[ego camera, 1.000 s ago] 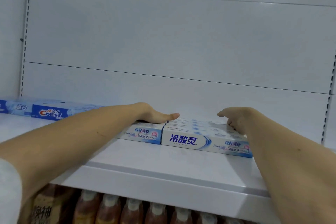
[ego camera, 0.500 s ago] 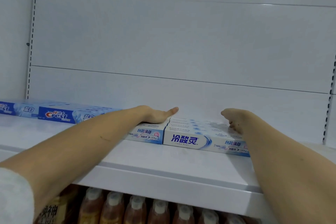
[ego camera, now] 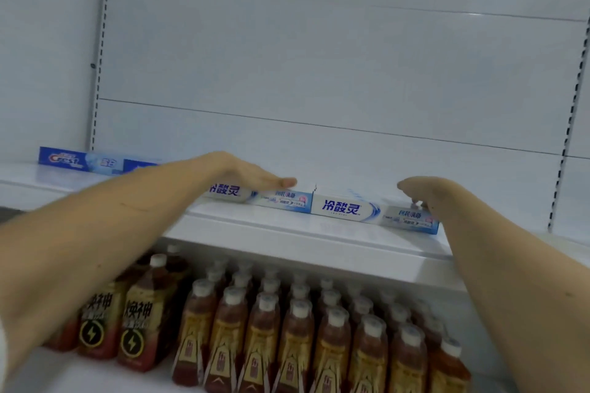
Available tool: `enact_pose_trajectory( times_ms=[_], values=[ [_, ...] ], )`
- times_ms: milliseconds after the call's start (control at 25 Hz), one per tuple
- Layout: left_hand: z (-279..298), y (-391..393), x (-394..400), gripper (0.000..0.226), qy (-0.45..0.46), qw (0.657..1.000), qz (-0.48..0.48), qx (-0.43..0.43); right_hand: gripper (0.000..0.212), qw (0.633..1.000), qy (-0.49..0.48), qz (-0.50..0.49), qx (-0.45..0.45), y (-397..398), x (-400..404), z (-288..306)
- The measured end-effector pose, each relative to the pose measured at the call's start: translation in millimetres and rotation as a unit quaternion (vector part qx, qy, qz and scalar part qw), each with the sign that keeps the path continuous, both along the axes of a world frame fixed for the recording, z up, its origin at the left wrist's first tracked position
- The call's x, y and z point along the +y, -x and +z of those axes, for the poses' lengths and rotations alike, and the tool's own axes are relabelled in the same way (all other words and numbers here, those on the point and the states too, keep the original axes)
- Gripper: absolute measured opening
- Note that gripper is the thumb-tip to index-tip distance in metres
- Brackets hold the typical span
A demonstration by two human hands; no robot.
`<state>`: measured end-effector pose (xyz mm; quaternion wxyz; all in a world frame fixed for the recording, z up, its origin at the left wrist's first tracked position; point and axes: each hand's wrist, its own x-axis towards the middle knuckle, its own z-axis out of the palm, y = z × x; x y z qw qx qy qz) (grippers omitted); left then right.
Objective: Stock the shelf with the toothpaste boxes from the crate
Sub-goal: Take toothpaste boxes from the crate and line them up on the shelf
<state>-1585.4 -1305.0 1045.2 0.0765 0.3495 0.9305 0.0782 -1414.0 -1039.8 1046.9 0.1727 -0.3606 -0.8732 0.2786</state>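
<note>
Two white and blue toothpaste boxes lie flat on the white shelf point(ego camera: 287, 233), end to end, their long printed sides facing the front. The left box point(ego camera: 274, 198) is partly hidden at its left end; the right box point(ego camera: 373, 212) shows blue Chinese letters and sits a little nearer the shelf edge. Their ends touch. More such boxes seem to lie behind them, but this is unclear. Far left, a blue Crest box point(ego camera: 79, 161) lies flat near the back wall.
</note>
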Motion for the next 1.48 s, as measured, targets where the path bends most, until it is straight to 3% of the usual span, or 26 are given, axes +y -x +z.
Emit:
enact_pose_trajectory(
  times_ms=[200, 320, 440, 720, 880, 1000, 1160, 1320, 1480],
  values=[
    [-12.5, -1.2, 0.5, 0.125, -0.041, 0.999, 0.01, 0.001, 0.024, 0.998, -0.054, -0.037, -0.013, 6.3, -8.7, -0.5],
    [-11.0, -11.9, -3.1, 0.108, -0.073, 0.997, -0.01, 0.003, 0.045, 0.998, -0.046, -0.039, 0.031, -1.9, -11.9, 0.7],
    [-4.2, -27.1, -12.1, 0.095, -0.153, 0.988, 0.023, -0.005, 0.057, 0.987, -0.105, -0.055, 0.107, -10.4, -23.0, 5.5],
    [13.4, -82.6, -52.5, 0.118, -0.189, 0.971, 0.14, 0.051, 0.067, 0.962, -0.18, 0.135, 0.153, -28.3, -100.9, 2.6],
    [-6.6, -149.4, -84.9, 0.099, -0.202, 0.96, 0.171, 0.09, 0.066, 0.936, -0.2, 0.245, 0.156, -53.7, -149.5, -15.0],
    [-35.6, -203.4, -112.8, 0.086, -0.246, 0.94, 0.21, 0.103, 0.062, 0.903, -0.088, 0.352, 0.231, -75.5, -193.5, -41.9],
    [-105.6, -266.3, -156.3, 0.074, -0.442, 0.86, 0.253, 0.043, 0.049, 0.835, 0.113, 0.448, 0.298, -109.0, -261.8, -108.0],
    [-199.0, -312.0, -207.3, 0.077, -0.481, 0.806, 0.342, -0.038, 0.054, 0.805, 0.264, 0.486, 0.214, -137.1, -314.4, -206.7],
    [-302.5, -337.8, -253.8, 0.086, -0.469, 0.763, 0.425, -0.127, 0.057, 0.818, 0.317, 0.47, 0.101, -148.5, -341.6, -311.3]
  ],
)
